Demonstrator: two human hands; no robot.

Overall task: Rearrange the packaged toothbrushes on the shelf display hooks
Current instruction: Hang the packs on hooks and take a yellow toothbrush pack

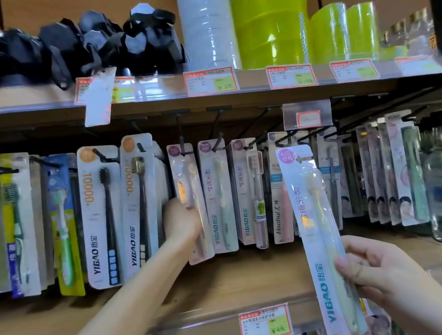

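Note:
Packaged toothbrushes hang in a row from black hooks (182,144) under a wooden shelf. My left hand (180,223) reaches up and grips the lower middle of a pink-labelled toothbrush pack (187,187) that hangs on a hook. My right hand (374,268) holds a separate pack with a pale yellow toothbrush (317,228) by its lower part, off the hooks and tilted, in front of the display. Next to the left hand hang a green-brush pack (219,195) and black-brush "10000" packs (102,214).
Above, the upper shelf (150,92) carries black items, clear cups and lime-green cups (270,15), with price tags along its edge. A clear tag holder (307,114) hangs over the hooks. Glass jars (441,186) stand at the right beside a black upright post.

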